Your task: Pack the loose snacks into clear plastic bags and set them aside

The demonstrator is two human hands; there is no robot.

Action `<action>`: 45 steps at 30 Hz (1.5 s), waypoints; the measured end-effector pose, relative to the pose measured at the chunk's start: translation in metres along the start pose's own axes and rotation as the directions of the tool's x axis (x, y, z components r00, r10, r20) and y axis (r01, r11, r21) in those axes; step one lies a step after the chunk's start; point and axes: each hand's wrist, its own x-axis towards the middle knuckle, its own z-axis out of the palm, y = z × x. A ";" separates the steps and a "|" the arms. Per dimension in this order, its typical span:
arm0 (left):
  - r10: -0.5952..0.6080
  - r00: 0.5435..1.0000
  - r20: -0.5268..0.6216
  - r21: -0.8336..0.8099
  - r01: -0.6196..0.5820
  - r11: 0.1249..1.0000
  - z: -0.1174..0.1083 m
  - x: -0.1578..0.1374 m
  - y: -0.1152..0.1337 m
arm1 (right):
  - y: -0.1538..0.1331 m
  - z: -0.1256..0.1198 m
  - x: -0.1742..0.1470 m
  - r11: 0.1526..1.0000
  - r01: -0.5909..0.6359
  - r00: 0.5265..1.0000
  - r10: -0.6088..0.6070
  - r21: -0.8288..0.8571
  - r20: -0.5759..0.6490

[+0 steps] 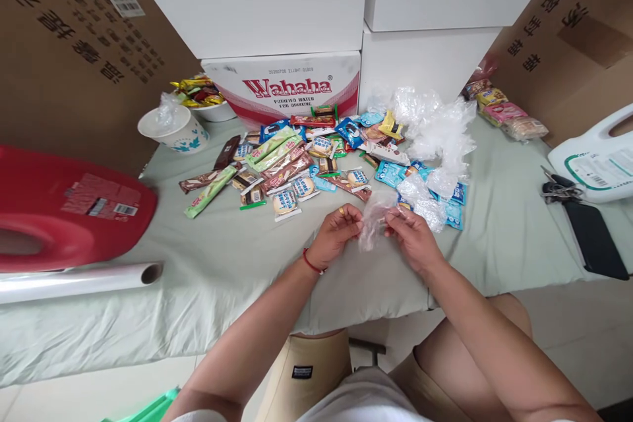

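Observation:
A crumpled clear plastic bag (pixel 372 227) is stretched between my two hands over the front of the table. My left hand (pixel 336 235), with a ring and a red bracelet, pinches its left side. On the other side, the fingers of my right hand (pixel 413 237) are closed on its right edge. Just beyond lies a pile of wrapped snacks, among them green and brown wafer bars (pixel 277 151), round biscuits in clear wrappers (pixel 285 202) and blue packets (pixel 391 173). More crumpled clear plastic bags (pixel 420 119) are heaped behind my right hand.
Behind the snacks stands a Wahaha water carton (pixel 297 82). At left are a paper cup (pixel 175 130), a bowl of candies (pixel 217 110), a red jug (pixel 74 204) and a plastic film roll (pixel 79 281). Right side: a white jug (pixel 601 158), keys (pixel 561 188), a black phone (pixel 593 237).

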 end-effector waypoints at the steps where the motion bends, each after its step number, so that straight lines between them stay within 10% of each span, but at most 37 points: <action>1: -0.009 1.000 -0.018 -0.026 0.009 1.000 0.000 0.000 0.001 | -0.005 -0.002 0.000 0.998 -0.024 1.000 0.024 0.061 0.003; 18: -0.066 0.991 -0.114 -0.170 0.046 0.984 0.002 0.000 0.012 | -0.012 -0.018 0.008 0.931 -0.192 0.980 0.196 0.312 0.018; 22: -0.033 0.989 -0.143 -0.140 0.013 0.990 0.000 0.001 0.011 | -0.011 -0.017 0.000 0.947 0.295 0.896 -0.320 -0.126 -0.308; 25: -0.013 0.991 -0.135 -0.106 -0.001 0.994 0.001 0.002 0.010 | -0.012 -0.011 -0.014 0.710 0.543 0.774 -0.630 -0.448 -0.061; 29: -0.012 0.995 -0.103 -0.064 0.005 0.998 0.003 0.002 0.007 | -0.008 -0.001 -0.023 0.584 0.549 0.830 -0.465 -0.599 0.307; 36: -0.025 0.983 -0.181 -0.165 -0.006 0.986 -0.007 0.007 0.015 | -0.020 -0.030 -0.004 0.891 0.269 0.951 -0.305 -0.367 -0.043; 45: 0.044 0.986 -0.162 -0.041 -0.052 0.998 -0.007 0.005 0.013 | -0.031 -0.030 0.003 0.985 0.016 0.998 -0.005 -0.173 0.066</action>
